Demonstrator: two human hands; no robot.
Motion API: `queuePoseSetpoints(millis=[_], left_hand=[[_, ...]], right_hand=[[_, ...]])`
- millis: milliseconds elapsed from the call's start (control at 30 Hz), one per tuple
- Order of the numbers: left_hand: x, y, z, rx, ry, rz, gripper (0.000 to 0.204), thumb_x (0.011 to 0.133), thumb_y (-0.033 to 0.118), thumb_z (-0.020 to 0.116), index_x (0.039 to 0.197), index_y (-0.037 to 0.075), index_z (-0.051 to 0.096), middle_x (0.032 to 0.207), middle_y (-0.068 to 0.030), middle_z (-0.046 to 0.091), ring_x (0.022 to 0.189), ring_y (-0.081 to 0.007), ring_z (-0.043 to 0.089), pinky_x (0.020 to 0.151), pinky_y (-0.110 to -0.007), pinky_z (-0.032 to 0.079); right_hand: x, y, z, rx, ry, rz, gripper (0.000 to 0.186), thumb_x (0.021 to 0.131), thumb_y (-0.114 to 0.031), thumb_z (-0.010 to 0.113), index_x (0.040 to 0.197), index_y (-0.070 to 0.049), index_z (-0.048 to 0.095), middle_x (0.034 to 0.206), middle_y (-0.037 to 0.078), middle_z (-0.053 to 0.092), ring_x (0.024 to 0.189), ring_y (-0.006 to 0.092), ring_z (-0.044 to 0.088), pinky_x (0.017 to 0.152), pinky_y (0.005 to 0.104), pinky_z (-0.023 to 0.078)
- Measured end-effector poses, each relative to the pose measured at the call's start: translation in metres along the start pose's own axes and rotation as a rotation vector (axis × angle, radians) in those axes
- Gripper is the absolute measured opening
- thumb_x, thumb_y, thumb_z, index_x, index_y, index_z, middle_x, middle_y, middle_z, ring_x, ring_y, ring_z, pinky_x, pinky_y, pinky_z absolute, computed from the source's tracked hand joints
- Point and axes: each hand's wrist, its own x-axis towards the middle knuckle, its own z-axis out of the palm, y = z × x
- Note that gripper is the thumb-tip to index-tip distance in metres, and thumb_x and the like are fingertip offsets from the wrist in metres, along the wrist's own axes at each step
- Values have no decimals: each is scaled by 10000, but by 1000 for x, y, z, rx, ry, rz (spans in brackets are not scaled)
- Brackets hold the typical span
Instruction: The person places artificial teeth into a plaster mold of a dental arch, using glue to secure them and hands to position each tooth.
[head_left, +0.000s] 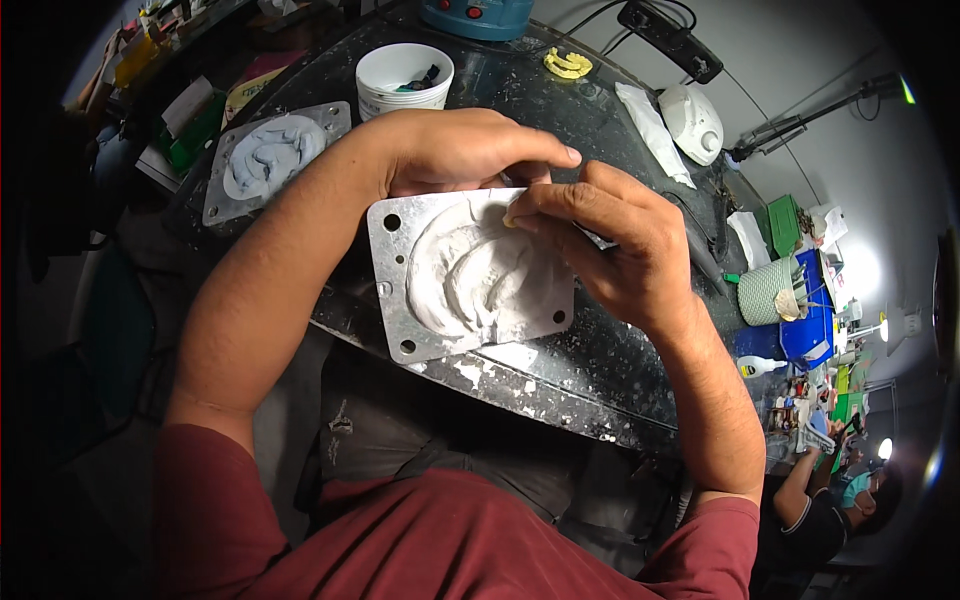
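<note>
A square metal plate (388,290) carrying a mound of white plaster (470,275) sits at the near edge of a dark, plaster-spattered bench (560,370). My left hand (455,150) grips the plate's far edge, fingers curled over its top. My right hand (610,245) pinches a small pale yellowish piece (510,219) between thumb and fingertips and presses it against the plaster's upper right part. What lies under my left palm is hidden.
A second metal plate with a grey-blue cast (265,158) lies to the left. Behind stand a white cup (404,78), a blue machine base (478,17), a yellow dental cast (567,64) and a white device (692,122). Another person (830,510) works at lower right.
</note>
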Motion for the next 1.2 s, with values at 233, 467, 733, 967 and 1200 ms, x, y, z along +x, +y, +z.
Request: queuePoseSetpoints(millis=[233,467,733,967,1200], left_hand=[[-3,-3,0,-104,9,41,337,996,319,528,1018,10,661,1072,-115,697,918,-146,652,834,-286,551],[-5,-3,1,-101,28,49,317,1012,333,502,1077,53,636,1048,-101,689,945,-153,625,900,-310,514],[-12,1,0,-33,29,36,367,1028,378,452,972,86,668,743,-32,613,672,-103,545,608,-264,474],[-4,-4,1,-115,17,73,375,1030,379,443,950,84,660,749,-32,597,637,-117,542,586,-264,492],[-6,-4,3,-186,49,51,335,988,325,495,942,35,657,894,-110,684,769,-172,663,759,-346,595]], right_hand=[[4,-2,1,65,-121,38,252,764,-22,797,1006,-85,758,805,51,652,756,244,667,669,365,535],[11,-5,-1,43,-184,60,230,787,-13,803,1004,-80,769,857,46,685,727,190,626,652,328,508],[24,-20,-3,97,-267,380,262,846,-14,804,1081,-21,688,950,10,679,918,111,673,820,274,553],[25,-11,2,442,-240,701,281,879,-46,782,1092,17,611,1014,67,688,996,138,689,905,307,556],[20,-9,-19,617,-186,769,119,967,-49,659,1069,5,628,991,19,682,986,96,658,920,283,533]])
